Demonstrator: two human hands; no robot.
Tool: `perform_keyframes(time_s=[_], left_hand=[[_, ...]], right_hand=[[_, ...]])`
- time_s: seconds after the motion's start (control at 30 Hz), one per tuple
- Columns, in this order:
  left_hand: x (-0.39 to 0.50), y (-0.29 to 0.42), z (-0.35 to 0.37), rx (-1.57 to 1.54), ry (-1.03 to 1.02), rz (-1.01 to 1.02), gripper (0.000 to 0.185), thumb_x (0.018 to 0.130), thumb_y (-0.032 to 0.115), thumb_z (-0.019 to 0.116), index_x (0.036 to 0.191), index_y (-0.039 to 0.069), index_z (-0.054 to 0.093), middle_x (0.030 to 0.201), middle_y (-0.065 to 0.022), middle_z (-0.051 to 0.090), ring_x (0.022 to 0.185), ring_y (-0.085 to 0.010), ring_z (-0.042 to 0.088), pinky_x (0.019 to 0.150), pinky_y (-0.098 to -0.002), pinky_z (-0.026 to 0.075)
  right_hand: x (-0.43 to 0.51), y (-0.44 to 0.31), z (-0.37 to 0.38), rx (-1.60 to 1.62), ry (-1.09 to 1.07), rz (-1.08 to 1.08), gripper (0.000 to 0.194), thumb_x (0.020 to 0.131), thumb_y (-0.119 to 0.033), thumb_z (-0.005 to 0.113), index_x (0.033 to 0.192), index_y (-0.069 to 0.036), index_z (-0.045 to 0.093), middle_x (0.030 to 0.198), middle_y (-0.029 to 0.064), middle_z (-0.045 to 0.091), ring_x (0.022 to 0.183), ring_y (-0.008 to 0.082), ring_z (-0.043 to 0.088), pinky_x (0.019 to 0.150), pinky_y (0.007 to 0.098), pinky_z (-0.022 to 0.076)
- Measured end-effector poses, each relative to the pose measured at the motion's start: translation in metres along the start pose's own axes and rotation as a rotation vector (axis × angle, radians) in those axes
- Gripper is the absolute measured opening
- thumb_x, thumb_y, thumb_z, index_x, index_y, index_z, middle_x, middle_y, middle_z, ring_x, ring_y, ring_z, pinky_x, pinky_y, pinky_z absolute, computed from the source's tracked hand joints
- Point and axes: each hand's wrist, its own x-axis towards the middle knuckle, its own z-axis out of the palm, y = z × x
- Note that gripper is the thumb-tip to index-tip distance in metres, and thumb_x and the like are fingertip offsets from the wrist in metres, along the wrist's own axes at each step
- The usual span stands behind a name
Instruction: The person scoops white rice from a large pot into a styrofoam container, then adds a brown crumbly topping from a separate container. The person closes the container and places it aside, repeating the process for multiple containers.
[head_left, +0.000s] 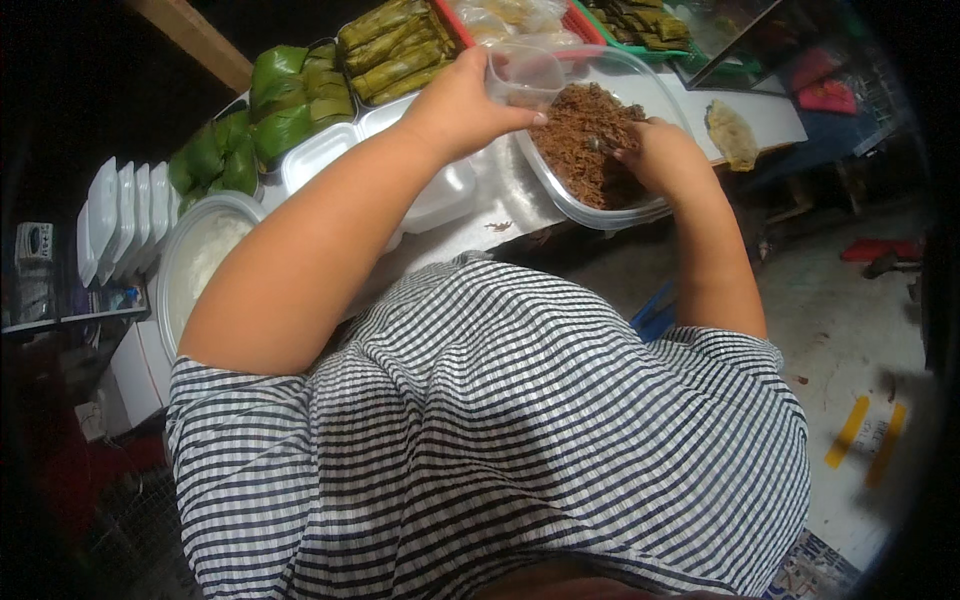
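My left hand (469, 105) grips a clear plastic cup (525, 73) by its side, tilted over the far left rim of a large clear plastic tub (559, 204). Brown shredded food (577, 161) fills much of that tub. Inside its right side, my right hand (667, 157) has its fingers down at the food, closed around what looks like a metal utensil (598, 143). Most of this utensil is hidden by the fingers and the shreds. Under my left forearm, white foam food boxes (442, 196) lie open, partly covered by the arm.
Leaf-wrapped bundles (281, 97) and long wrapped rolls (397, 52) fill trays at the back. Stacked foam boxes (116, 217) stand left of a round tub of white food (214, 255). A red basket (589, 22) holds bagged items. A yellowish crumpled item (731, 135) lies right.
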Motion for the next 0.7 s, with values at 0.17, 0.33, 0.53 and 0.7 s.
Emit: perform_keyframes(time_s=[0.17, 0.33, 0.53, 0.7], left_hand=[[-0.015, -0.003, -0.020, 0.038, 0.062, 0.043, 0.080, 0.073, 0.018, 0.091, 0.140, 0.003, 0.049, 0.131, -0.0153, 0.064, 0.125, -0.0254, 0.060, 0.107, -0.0363, 0.046], [-0.031, -0.003, -0.031, 0.161, 0.049, 0.072, 0.081, 0.071, 0.013, 0.089, 0.140, 0.005, 0.050, 0.133, -0.0156, 0.062, 0.127, -0.0291, 0.059, 0.108, -0.0369, 0.046], [-0.042, -0.005, -0.036, 0.164, 0.008, 0.261, 0.081, 0.071, 0.011, 0.088, 0.142, 0.009, 0.048, 0.136, -0.0124, 0.061, 0.123, -0.0288, 0.061, 0.106, -0.0372, 0.048], [-0.047, 0.012, -0.041, -0.416, -0.129, -0.185, 0.075, 0.075, 0.011, 0.089, 0.139, 0.006, 0.050, 0.136, -0.0126, 0.061, 0.123, -0.0268, 0.061, 0.105, -0.0392, 0.049]], right_hand=[[-0.039, -0.068, -0.029, 0.500, 0.053, -0.401, 0.024, 0.087, -0.012, 0.072, 0.110, -0.004, 0.073, 0.107, 0.0163, 0.070, 0.104, 0.0365, 0.067, 0.090, 0.0439, 0.0539], [-0.053, -0.119, 0.031, 0.324, -0.102, -0.628, 0.021, 0.082, -0.011, 0.067, 0.101, -0.003, 0.072, 0.100, 0.0149, 0.069, 0.100, 0.0338, 0.068, 0.087, 0.0437, 0.0553], [-0.047, -0.130, 0.053, 0.059, -0.162, -0.662, 0.022, 0.088, -0.013, 0.062, 0.106, -0.003, 0.070, 0.108, 0.0133, 0.067, 0.104, 0.0315, 0.066, 0.089, 0.0425, 0.0559], [-0.039, -0.134, 0.082, 0.065, -0.341, -0.637, 0.026, 0.092, -0.018, 0.059, 0.112, -0.005, 0.070, 0.112, 0.0138, 0.065, 0.109, 0.0320, 0.064, 0.092, 0.0430, 0.0548]])
